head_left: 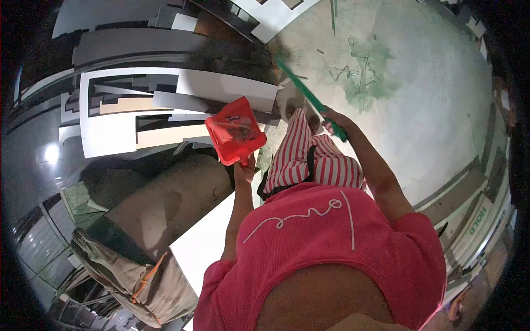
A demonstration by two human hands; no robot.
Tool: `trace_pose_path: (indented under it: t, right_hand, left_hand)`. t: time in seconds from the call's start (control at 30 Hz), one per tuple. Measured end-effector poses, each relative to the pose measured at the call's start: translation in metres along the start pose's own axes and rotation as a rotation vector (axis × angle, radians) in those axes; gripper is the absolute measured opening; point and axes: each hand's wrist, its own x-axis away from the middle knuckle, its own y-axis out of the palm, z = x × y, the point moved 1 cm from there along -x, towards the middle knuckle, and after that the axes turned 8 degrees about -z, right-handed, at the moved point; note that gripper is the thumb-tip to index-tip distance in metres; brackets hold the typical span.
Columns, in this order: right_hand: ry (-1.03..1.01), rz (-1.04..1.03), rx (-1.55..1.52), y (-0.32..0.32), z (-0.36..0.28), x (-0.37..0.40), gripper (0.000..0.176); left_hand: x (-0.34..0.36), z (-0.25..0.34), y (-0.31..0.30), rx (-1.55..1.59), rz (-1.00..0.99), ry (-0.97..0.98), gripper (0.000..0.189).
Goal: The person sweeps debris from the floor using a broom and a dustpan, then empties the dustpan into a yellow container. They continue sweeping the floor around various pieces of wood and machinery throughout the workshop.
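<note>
My left hand is closed around the short handle of a red dustpan, held out in front and to the left of my body. Some dark and greyish bits lie in the pan. My right hand grips a long green handle near its thicker end. This handle slants away forward and left, down toward the floor. Its far end is in shadow, so whatever is fixed there cannot be made out. The two hands are well apart.
Thin scraps lie on the pale floor beside a green stain. Cut white and grey sheets are stacked at the left. A brown fabric sack and a white panel stand nearer. Boards marked "HOLD" line the right.
</note>
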Motion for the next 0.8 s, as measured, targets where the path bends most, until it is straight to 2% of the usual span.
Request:
trace_pose_path:
  t: [0.07,0.1,0.13,0.2,0.33,0.4,0.43,0.53,0.57,0.6,0.67,0.7,0.73,0.77,0.8]
  right_hand:
    - [0.066,-0.012,-0.057,-0.013,0.005,-0.033,0.047]
    - [0.074,-0.027,-0.078,-0.021,0.008,-0.048,0.043]
    - [0.081,-0.043,-0.1,-0.026,0.013,-0.057,0.039]
    - [-0.009,-0.044,-0.134,-0.045,0.018,-0.047,0.032]
    - [-0.167,0.066,-0.424,-0.092,0.029,0.011,0.03]
    - [0.018,0.275,-0.332,-0.1,0.016,0.053,0.028]
    - [-0.019,0.251,-0.316,-0.107,0.015,0.071,0.028]
    - [-0.086,0.269,-0.269,-0.104,0.017,0.117,0.029]
    - [-0.069,0.213,-0.381,-0.095,0.016,0.13,0.022]
    - [-0.072,0.216,-0.384,-0.093,0.02,0.133,0.022]
    - [-0.142,0.109,-0.587,-0.079,0.021,0.136,0.02]
    - [-0.126,0.116,-0.617,-0.072,0.02,0.132,0.018]
    - [-0.167,-0.026,-0.536,-0.057,0.012,0.13,0.038]
    - [-0.154,-0.114,-0.601,-0.051,0.009,0.116,0.038]
    - [-0.14,-0.205,-0.665,-0.047,0.003,0.097,0.039]
  left_hand:
    - [0.01,-0.002,0.015,-0.099,-0.051,-0.04,0.032]
    - [-0.005,0.0,-0.008,0.077,-0.214,-0.182,0.034]
    - [-0.004,0.0,-0.006,0.067,-0.214,-0.189,0.034]
    - [-0.005,-0.004,0.004,-0.135,-0.173,-0.044,0.036]
    - [-0.013,-0.003,0.016,-0.123,-0.25,-0.066,0.035]
    - [-0.045,-0.001,-0.001,-0.021,-0.262,-0.237,0.033]
    - [-0.045,-0.005,0.013,-0.111,-0.178,-0.142,0.03]
    - [-0.059,-0.006,0.025,-0.061,-0.179,-0.237,0.029]
    - [-0.059,-0.011,0.037,-0.141,-0.276,-0.147,0.029]
    - [-0.059,-0.011,0.049,-0.143,-0.279,-0.151,0.029]
    - [-0.065,-0.011,0.057,-0.234,-0.163,-0.201,0.028]
    - [-0.067,-0.011,0.062,-0.24,-0.166,-0.205,0.028]
    - [-0.077,-0.011,0.058,-0.16,-0.329,-0.274,0.027]
    - [-0.082,-0.01,0.063,-0.08,-0.493,-0.341,0.026]
    - [-0.087,-0.008,0.066,-0.089,-0.496,-0.342,0.026]
